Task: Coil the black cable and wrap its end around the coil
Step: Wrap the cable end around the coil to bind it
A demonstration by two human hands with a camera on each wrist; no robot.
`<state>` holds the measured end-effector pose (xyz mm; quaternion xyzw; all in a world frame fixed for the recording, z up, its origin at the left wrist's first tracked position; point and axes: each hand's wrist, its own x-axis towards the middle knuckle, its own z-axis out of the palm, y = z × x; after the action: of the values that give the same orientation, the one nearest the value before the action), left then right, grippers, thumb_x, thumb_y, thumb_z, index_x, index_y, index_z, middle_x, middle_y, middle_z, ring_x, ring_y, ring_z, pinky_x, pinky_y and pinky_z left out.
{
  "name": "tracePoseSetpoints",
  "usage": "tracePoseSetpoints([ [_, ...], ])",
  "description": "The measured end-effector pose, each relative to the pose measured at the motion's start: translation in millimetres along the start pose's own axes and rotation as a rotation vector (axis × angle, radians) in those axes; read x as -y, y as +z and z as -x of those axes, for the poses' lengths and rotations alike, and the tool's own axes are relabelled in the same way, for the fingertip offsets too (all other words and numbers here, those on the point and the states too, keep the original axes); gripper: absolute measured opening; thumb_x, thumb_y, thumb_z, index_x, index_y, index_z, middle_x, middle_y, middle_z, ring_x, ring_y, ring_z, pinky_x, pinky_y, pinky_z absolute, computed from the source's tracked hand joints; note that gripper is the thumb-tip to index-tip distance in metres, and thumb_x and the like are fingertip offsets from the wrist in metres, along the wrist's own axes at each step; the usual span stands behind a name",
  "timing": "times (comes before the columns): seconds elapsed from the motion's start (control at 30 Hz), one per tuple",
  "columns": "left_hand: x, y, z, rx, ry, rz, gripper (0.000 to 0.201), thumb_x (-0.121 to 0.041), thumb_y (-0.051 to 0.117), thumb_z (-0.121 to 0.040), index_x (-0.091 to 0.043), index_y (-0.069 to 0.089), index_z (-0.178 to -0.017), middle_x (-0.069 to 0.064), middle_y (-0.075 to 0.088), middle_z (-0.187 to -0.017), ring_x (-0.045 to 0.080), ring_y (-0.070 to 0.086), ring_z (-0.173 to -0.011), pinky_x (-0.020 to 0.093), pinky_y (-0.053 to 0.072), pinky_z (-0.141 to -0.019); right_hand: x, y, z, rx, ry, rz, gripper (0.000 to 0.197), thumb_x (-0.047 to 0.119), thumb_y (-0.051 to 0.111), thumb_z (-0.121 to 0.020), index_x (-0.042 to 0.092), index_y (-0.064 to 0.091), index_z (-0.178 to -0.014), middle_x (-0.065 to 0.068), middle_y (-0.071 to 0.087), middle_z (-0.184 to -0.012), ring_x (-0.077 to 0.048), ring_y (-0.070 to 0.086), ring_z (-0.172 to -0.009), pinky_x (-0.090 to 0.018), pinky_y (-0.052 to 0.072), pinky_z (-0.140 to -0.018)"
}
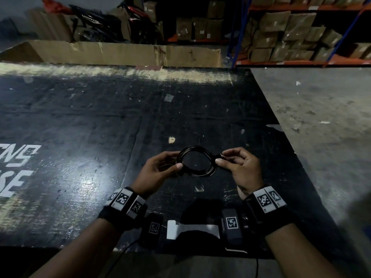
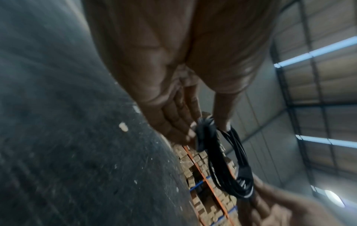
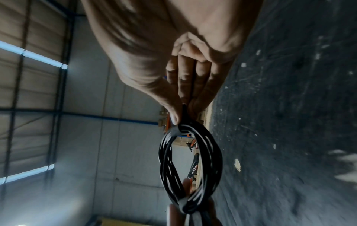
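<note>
Head view: black cable [image 1: 197, 161] sits coiled in a loop at lower centre, held above the dark table [image 1: 80, 117]. Left hand [image 1: 158, 171] grips the loop's left side; right hand [image 1: 239, 167] pinches the cable end at its right edge

Left wrist view. The left hand [image 2: 173, 85], seen from the wrist, holds one side of the coiled black cable [image 2: 222, 160] between thumb and fingertips [image 2: 191, 133]. The right hand [image 2: 286, 211] grips the coil's opposite side at lower right. Dark scuffed surface [image 2: 77, 152] at left; stacked cartons on shelving [image 2: 203, 183] behind, blurred.
</note>
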<state>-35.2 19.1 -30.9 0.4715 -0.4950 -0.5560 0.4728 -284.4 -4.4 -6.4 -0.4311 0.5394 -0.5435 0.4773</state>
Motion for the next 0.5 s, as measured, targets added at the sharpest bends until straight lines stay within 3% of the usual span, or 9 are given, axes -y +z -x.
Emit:
tracePoseSetpoints([
  [0.17, 15.9, 0.4, -12.4, -0.158, -0.061, 0.068, 0.029, 0.007, 0.074, -0.088, -0.013, 0.078, -0.108, 0.003, 0.080, -0.093, 0.021, 0.074, -0.095, 0.029, 0.062, -0.080, -14.3, 0.6, -5.7, -0.037, 0.180, -0.153, 0.025, -0.006, 0.084, -0.070, 0.006, 0.071, -0.088, -0.011, 0.073, -0.082, -0.021, 0.071, -0.079, -0.032, 0.059, -0.077],
  [0.23, 18.7, 0.7, -18.1, -0.180, -0.091, 0.021, 0.026, 0.006, 0.076, -0.087, -0.014, 0.079, -0.103, 0.009, 0.079, -0.094, 0.021, 0.075, -0.088, 0.029, 0.062, -0.078, -19.1, 2.0, -9.0, -0.044, 0.216, -0.147, 0.026, -0.006, 0.084, -0.070, 0.005, 0.071, -0.089, -0.011, 0.074, -0.082, -0.022, 0.071, -0.078, -0.034, 0.059, -0.080],
  [0.37, 26.2, -9.0, -35.8, -0.178, -0.110, -0.112, 0.026, 0.008, 0.078, -0.084, -0.011, 0.079, -0.102, 0.016, 0.080, -0.092, 0.017, 0.076, -0.075, 0.021, 0.058, -0.065, -27.0, 0.7, -21.8, 0.001, 0.247, 0.097, 0.024, -0.007, 0.083, -0.069, 0.002, 0.076, -0.089, -0.012, 0.076, -0.079, -0.017, 0.071, -0.068, -0.022, 0.059, -0.066],
  [0.5, 40.2, -15.3, -57.5, -0.143, -0.164, -0.293, 0.026, 0.007, 0.080, -0.083, -0.015, 0.080, -0.097, -0.003, 0.080, -0.070, 0.006, 0.075, -0.064, 0.020, 0.059, -0.061, -39.5, 1.0, -42.9, 0.010, 0.227, 0.430, 0.019, 0.004, 0.089, -0.065, 0.018, 0.079, -0.070, -0.004, 0.079, -0.073, -0.019, 0.075, -0.069, -0.026, 0.060, -0.068],
])
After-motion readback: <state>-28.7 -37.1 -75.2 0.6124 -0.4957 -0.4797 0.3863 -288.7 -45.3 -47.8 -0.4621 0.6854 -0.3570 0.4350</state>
